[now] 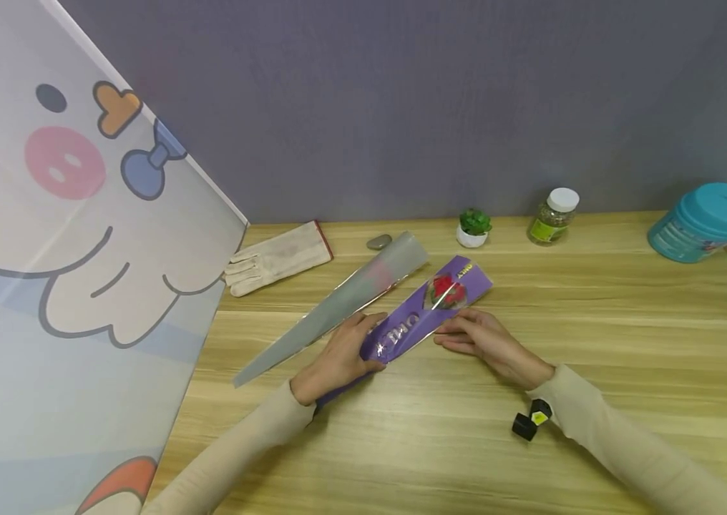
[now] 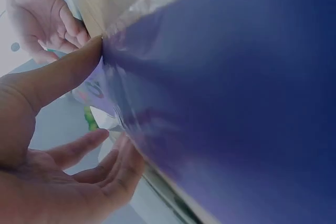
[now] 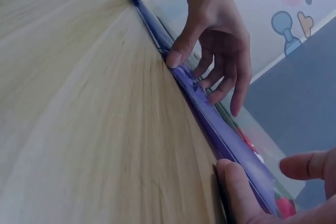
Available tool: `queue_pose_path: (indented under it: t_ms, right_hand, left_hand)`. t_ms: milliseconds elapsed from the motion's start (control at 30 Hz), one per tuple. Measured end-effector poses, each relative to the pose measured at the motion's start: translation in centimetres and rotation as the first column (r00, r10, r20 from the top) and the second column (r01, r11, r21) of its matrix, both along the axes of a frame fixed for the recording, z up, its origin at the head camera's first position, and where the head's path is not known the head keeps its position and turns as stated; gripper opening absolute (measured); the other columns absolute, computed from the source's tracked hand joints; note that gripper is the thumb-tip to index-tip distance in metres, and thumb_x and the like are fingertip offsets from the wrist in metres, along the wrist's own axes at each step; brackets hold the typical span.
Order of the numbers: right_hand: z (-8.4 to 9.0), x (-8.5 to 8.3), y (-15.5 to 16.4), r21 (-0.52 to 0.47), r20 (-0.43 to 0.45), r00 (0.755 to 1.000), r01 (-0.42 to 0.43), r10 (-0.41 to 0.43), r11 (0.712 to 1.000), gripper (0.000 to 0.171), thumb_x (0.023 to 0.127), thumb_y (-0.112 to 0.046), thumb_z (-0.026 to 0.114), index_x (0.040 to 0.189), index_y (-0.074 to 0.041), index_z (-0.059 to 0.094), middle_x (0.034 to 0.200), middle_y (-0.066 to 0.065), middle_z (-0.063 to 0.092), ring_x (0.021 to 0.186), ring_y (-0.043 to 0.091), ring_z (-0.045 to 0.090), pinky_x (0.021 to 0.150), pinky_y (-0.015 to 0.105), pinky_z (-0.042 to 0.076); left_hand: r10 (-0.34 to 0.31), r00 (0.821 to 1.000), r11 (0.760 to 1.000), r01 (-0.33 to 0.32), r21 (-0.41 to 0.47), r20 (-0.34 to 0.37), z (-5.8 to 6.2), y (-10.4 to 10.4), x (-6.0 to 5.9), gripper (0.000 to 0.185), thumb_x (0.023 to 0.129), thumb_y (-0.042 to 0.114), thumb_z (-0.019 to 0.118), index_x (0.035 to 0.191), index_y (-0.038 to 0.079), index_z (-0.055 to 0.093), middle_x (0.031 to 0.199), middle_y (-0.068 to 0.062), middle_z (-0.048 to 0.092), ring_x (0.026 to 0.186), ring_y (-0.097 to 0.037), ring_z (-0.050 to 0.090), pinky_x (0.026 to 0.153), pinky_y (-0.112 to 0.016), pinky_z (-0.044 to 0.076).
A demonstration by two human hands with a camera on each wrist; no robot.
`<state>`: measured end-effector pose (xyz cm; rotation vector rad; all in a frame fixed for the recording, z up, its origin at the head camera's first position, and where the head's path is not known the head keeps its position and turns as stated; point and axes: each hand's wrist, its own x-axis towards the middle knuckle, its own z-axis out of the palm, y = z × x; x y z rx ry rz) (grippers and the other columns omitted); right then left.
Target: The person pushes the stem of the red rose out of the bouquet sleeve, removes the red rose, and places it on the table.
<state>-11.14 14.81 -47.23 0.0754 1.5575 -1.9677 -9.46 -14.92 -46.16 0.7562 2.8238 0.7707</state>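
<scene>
A purple sleeve (image 1: 396,330) with a clear front and a red artificial rose (image 1: 447,291) at its wide end lies slanted on the table. My left hand (image 1: 344,354) grips its narrower part, thumb on the near edge, fingertips by the far edge. At the near edge, beside the rose, is my right hand (image 1: 482,343). One of its fingers (image 3: 236,187) touches the sleeve's edge in the right wrist view, with the other visible digit apart. Beyond lies a long greyish sleeve (image 1: 338,304), a faint pink patch showing through.
A work glove (image 1: 280,259), a grey stone (image 1: 379,242), a potted plant (image 1: 473,227), a white-capped jar (image 1: 553,217) and a teal tub (image 1: 705,222) stand or lie along the back of the wooden table (image 1: 595,315). A cartoon-printed panel (image 1: 164,372) borders the left side.
</scene>
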Motion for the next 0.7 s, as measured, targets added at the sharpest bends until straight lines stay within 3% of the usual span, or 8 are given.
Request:
queue_pose_path:
  t_ms: [100, 167, 400, 467, 700]
  right_hand:
    - [-0.1, -0.1, -0.1, -0.017, 0.015, 1.000, 0.007, -0.007, 1.000, 0.023, 0.110, -0.007, 0.044, 0.129, 0.007, 0.044, 0.109, 0.007, 0.071, 0.104, 0.013, 0.075, 0.095, 0.025, 0.060]
    - [-0.1, -0.1, 0.0, -0.030, 0.013, 1.000, 0.005, -0.005, 1.000, 0.031, 0.110, -0.006, 0.043, 0.136, 0.010, 0.040, 0.110, 0.007, 0.071, 0.104, 0.013, 0.075, 0.095, 0.025, 0.060]
    - [-0.4, 0.1, -0.2, -0.045, -0.009, 1.000, 0.014, -0.014, 0.999, 0.056, 0.110, -0.007, 0.048, 0.155, 0.013, 0.022, 0.113, 0.003, 0.074, 0.104, 0.010, 0.075, 0.096, 0.024, 0.059]
    - [-0.4, 0.2, -0.3, -0.034, -0.025, 0.999, 0.019, -0.020, 0.999, 0.059, 0.109, -0.008, 0.050, 0.157, 0.012, 0.021, 0.113, 0.003, 0.074, 0.104, 0.010, 0.075, 0.097, 0.025, 0.059]
    - [-0.4, 0.6, -0.4, -0.093, -0.084, 0.993, 0.074, -0.082, 0.993, 0.062, 0.106, 0.000, 0.054, 0.156, 0.010, 0.019, 0.106, 0.002, 0.076, 0.099, 0.012, 0.077, 0.094, 0.027, 0.060]
  left_hand:
    - [-0.005, 1.000, 1.000, 0.005, -0.004, 0.010, -0.1, 0.2, -0.2, 0.091, 0.069, 0.016, 0.099, 0.147, 0.005, 0.055, 0.123, -0.014, 0.064, 0.109, -0.027, 0.061, 0.095, -0.045, 0.054]
    - [-0.011, 1.000, 1.000, 0.011, 0.001, 0.026, -0.1, 0.3, -0.3, 0.090, 0.069, 0.016, 0.099, 0.147, 0.004, 0.055, 0.120, -0.013, 0.064, 0.105, -0.024, 0.059, 0.092, -0.043, 0.053]
    - [-0.028, 0.992, 0.998, 0.022, 0.051, 0.121, 0.1, 0.8, -0.5, 0.095, 0.073, 0.007, 0.094, 0.154, 0.002, 0.046, 0.141, -0.018, 0.062, 0.127, -0.033, 0.060, 0.111, -0.049, 0.049]
    - [-0.046, 0.989, 0.997, 0.036, 0.073, 0.143, 0.2, 0.9, -0.5, 0.094, 0.074, 0.004, 0.092, 0.155, 0.001, 0.043, 0.143, -0.019, 0.062, 0.129, -0.034, 0.061, 0.110, -0.050, 0.050]
    - [-0.079, 0.987, 0.986, 0.057, 0.154, 0.138, 0.7, 1.2, -0.6, 0.090, 0.077, -0.003, 0.088, 0.155, 0.006, 0.044, 0.115, -0.014, 0.073, 0.100, -0.026, 0.072, 0.088, -0.038, 0.060]
